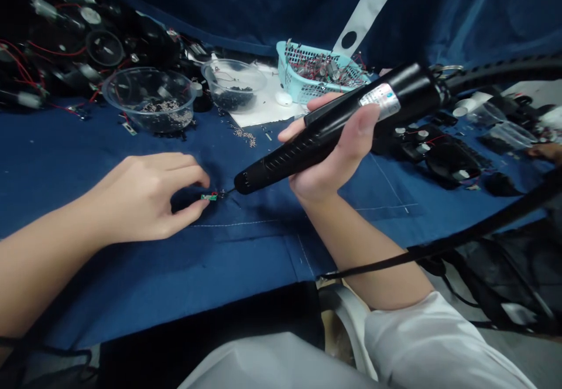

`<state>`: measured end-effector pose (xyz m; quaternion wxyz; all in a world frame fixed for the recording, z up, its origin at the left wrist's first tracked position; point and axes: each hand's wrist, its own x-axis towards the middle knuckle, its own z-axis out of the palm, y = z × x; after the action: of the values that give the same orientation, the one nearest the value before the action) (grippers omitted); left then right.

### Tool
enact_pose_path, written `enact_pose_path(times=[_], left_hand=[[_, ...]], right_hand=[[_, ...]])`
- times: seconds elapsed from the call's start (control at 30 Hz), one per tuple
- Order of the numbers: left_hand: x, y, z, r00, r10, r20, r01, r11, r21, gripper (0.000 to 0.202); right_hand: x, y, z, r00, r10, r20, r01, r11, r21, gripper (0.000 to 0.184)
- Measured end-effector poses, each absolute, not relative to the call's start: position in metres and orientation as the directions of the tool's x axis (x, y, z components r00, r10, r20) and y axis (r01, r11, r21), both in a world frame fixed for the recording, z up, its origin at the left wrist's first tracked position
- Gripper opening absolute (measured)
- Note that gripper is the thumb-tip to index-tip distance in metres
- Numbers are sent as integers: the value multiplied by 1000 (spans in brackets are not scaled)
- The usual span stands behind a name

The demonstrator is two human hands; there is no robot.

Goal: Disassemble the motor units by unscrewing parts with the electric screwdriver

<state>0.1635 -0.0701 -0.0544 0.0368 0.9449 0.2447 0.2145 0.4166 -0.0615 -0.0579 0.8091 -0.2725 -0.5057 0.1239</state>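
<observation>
A black electric screwdriver [302, 143] lies across my right hand [333, 154], its fingers and thumb wrapped round the body. Its thin bit slants down to the left and ends beside small dark parts. My left hand [153, 193] is closed in a pinch, with a small green circuit board [208, 197] at the thumb and fingertips. A bit of red wire shows on the board. Whether the bit touches the board or a screw is too small to tell.
Behind my hands stand two clear plastic bowls, one with screws [149, 99] and one with dark parts [235, 87]. Loose screws [244, 136] lie nearby. A light blue basket [302, 91] holds wired parts. Black housings [452, 154] sit right. A black strap [439, 242] crosses my right forearm.
</observation>
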Motion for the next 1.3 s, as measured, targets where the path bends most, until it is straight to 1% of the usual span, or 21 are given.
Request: enact_pose_path(times=[0.07, 0.17, 0.23, 0.33, 0.4, 0.43, 0.5, 0.57, 0.63, 0.7, 0.77, 0.87, 1.0, 1.13, 1.2, 1.3], left_hand=[[159, -69, -54, 805, 480, 349, 455, -877, 155, 17], [155, -67, -55, 806, 486, 336, 453, -874, 178, 19], [154, -66, -55, 810, 487, 327, 448, -873, 192, 19], [153, -64, -54, 828, 467, 310, 427, -884, 191, 22], [154, -63, -55, 847, 438, 299, 394, -897, 197, 26], [155, -62, -56, 856, 424, 296, 378, -903, 202, 28], [157, -62, -57, 864, 401, 305, 361, -915, 182, 33], [159, -62, -58, 869, 380, 316, 359, -925, 126, 37], [160, -63, -58, 877, 357, 322, 355, -932, 68, 40], [160, -65, -57, 882, 344, 323, 351, -936, 39, 40], [159, -66, -57, 879, 342, 331, 349, -936, 39, 35], [158, -66, -57, 872, 346, 346, 351, -935, 49, 32], [158, -64, -62, 864, 391, 317, 376, -920, 110, 37], [157, -61, -69, 801, 539, 259, 495, -841, 218, 32], [158, -60, -70, 755, 616, 224, 561, -784, 266, 29], [161, -61, -68, 704, 695, 147, 632, -707, 317, 27]], right_hand=[[417, -68, -54, 407, 499, 765, 5, 836, -548, 45], [416, -80, -46, 391, 520, 759, -37, 833, -552, 41], [416, -84, -42, 412, 505, 759, -18, 837, -547, 42], [413, -85, -42, 421, 484, 767, 48, 833, -552, 48], [408, -85, -45, 416, 503, 758, 27, 826, -563, 43], [406, -85, -47, 415, 497, 762, -10, 840, -542, 40], [401, -85, -52, 389, 463, 796, -95, 880, -465, 34], [398, -84, -57, 339, 462, 819, -137, 886, -443, 37], [398, -83, -60, 301, 467, 831, -131, 884, -449, 38], [399, -82, -62, 292, 471, 832, -83, 879, -469, 37], [400, -82, -64, 287, 460, 840, -45, 882, -468, 38], [401, -80, -65, 271, 467, 841, -43, 879, -475, 40], [401, -80, -64, 286, 454, 844, -80, 889, -451, 39], [401, -85, -59, 311, 460, 832, -112, 887, -449, 33], [401, -87, -57, 328, 454, 828, -93, 888, -450, 32], [400, -88, -55, 322, 435, 841, -72, 897, -437, 33]])
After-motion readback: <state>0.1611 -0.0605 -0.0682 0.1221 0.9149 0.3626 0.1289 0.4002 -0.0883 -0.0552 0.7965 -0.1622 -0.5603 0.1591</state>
